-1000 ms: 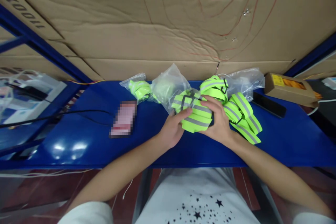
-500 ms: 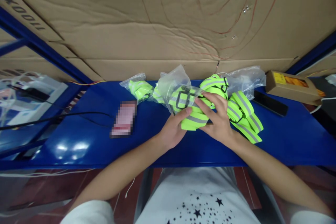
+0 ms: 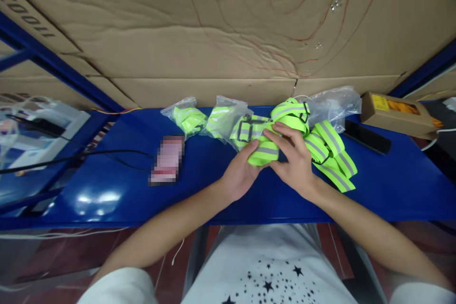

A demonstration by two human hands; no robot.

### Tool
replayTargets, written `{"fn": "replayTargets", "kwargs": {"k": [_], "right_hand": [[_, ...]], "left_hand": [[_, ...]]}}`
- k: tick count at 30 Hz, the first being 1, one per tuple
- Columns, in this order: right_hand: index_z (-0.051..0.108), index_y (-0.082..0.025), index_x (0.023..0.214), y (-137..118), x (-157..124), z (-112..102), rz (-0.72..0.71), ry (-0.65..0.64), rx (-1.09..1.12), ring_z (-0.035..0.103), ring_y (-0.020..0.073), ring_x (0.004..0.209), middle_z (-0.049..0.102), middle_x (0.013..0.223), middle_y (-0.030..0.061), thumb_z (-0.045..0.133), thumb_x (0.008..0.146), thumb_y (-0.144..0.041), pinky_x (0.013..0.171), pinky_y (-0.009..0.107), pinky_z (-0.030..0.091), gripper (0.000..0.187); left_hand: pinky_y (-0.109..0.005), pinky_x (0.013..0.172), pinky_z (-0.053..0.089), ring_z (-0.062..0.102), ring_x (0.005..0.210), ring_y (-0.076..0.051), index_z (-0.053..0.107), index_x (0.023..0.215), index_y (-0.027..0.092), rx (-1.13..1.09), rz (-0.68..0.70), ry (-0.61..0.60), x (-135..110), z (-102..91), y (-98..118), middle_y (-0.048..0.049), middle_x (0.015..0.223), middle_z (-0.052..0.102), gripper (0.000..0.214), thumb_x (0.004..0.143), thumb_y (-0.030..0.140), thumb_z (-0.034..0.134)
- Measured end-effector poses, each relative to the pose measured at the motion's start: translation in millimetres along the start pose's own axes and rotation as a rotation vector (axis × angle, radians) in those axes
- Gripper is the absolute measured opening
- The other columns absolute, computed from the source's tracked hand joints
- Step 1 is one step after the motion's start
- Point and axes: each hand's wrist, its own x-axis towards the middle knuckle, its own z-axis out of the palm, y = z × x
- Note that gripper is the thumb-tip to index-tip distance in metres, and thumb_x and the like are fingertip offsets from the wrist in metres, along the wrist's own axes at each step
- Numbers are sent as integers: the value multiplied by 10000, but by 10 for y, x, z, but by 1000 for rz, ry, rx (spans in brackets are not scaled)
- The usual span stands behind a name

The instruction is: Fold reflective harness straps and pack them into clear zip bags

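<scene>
Between my two hands is a folded neon-yellow reflective strap (image 3: 265, 153) with grey stripes and a black buckle, its far part inside or against a clear plastic bag (image 3: 232, 126); which of the two I cannot tell. My left hand (image 3: 242, 171) grips the near left side, thumb on top. From the right, my right hand (image 3: 294, 159) holds the same bundle with its fingers bent over the top. Just beyond my right fingers lies another coiled strap (image 3: 290, 114). A loose looped strap (image 3: 333, 154) rests right of that hand.
Two bagged straps, one at the left (image 3: 190, 118) and one nearer the middle (image 3: 218, 121), lie along the back. A pixelated phone (image 3: 166, 160) is at left. At right are a crumpled plastic bag (image 3: 333, 104), a black phone (image 3: 368, 137) and a cardboard box (image 3: 401, 114). Cardboard (image 3: 213, 57) walls the back.
The bag's raised upper part has sunk toward the table, uncovering the bagged strap behind it. The strap between my hands looks more compact, and my fingers have shifted slightly on it.
</scene>
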Motion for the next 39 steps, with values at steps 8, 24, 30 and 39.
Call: {"fn": "replayTargets", "kwargs": {"k": [8,24,30,39], "right_hand": [[441,-274,1545,94,10,-29,90,-239,123,346,368,1548,391,1623,157,794,848,-224,1237,587,387,783],[660,-239,1017,319,78,-68,609,-155,587,649,243,1161,679,1208,65,751,886,-393,1037,411,504,221],[708,-206,969,356,121,-180,765,-328,583,674,221,983,738,1018,40,675,919,-538,884,337,516,337],[620,-205,1253,166,63,-218,365,-513,293,714,264,924,744,1054,84,705,920,-559,769,344,538,494]], "left_hand": [[-369,1004,551,643,1237,-269,714,1277,229,65,-31,-21,75,-58,-5,-82,1304,718,542,948,644,598],[-428,1009,546,671,1214,-282,602,1367,236,910,-18,-171,60,-172,100,-126,1393,667,609,955,682,544],[-289,579,394,589,529,-155,609,575,184,1970,861,16,33,-289,173,-24,550,635,519,955,534,651],[-512,1138,313,589,1216,-352,745,1104,276,1927,987,0,-54,-221,446,-133,1233,703,336,868,515,759]]}}
